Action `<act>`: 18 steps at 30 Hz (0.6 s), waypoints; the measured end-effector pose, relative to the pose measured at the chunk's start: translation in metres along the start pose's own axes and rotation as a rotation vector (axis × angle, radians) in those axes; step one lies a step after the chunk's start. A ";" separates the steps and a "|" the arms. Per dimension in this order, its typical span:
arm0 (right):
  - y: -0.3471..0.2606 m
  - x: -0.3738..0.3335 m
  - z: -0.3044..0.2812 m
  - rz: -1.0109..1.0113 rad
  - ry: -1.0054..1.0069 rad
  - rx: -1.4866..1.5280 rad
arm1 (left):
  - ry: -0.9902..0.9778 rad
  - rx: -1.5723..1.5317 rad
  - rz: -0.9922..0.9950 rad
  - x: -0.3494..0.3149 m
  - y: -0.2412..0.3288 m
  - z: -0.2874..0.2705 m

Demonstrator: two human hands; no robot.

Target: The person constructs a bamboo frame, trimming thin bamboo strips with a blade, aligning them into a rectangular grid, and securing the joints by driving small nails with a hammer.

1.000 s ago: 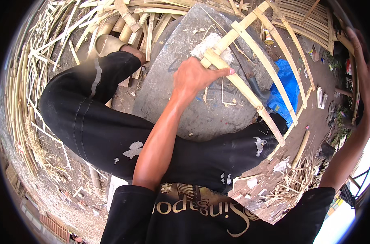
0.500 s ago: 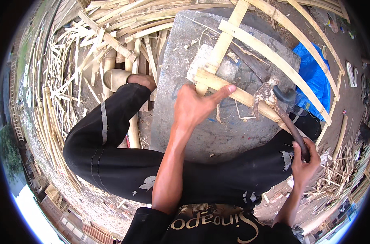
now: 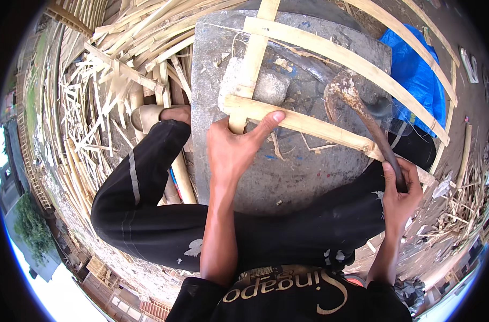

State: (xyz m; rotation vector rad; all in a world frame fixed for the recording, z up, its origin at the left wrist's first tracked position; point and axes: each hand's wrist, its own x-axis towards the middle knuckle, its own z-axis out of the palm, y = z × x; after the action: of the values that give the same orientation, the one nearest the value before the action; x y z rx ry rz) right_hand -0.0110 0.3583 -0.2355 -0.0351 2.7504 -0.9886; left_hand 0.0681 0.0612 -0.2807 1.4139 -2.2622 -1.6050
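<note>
Pressing down, the left hand (image 3: 234, 153) pinned a bamboo slat (image 3: 303, 124) whose long axis ran left to right across the grey slab (image 3: 287, 177). Nearer the slab's right edge, the right hand (image 3: 401, 193) gripped a curved blade (image 3: 362, 118) poised above that slat.

The person wore a black short-sleeved shirt (image 3: 287, 292) with pale gold lettering printed across the chest, near the lower edge of the view. Both forearms were bare from the sleeves down, as were the left hand (image 3: 231, 153) and the right hand (image 3: 401, 193). Black trousers (image 3: 147, 214) covered the legs, with a thin grey stripe running down the left leg and a few whitish smears near the thigh. A tan sandal (image 3: 145, 115) sat on the left foot.
</note>
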 end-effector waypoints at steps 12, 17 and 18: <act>0.044 -0.057 -0.004 -0.370 0.051 0.037 | -0.058 0.075 -0.046 0.002 0.005 -0.004; 0.033 -0.054 -0.023 -0.641 -0.105 -0.256 | -0.047 0.096 -0.046 0.001 0.005 -0.007; 0.027 -0.053 -0.022 -0.658 -0.118 -0.328 | -0.042 0.107 -0.047 0.001 0.005 -0.007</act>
State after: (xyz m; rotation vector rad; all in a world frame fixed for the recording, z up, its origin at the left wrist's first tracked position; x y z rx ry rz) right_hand 0.0372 0.3974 -0.2259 -1.0649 2.7942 -0.6031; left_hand 0.0678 0.0559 -0.2746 1.4820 -2.3895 -1.5630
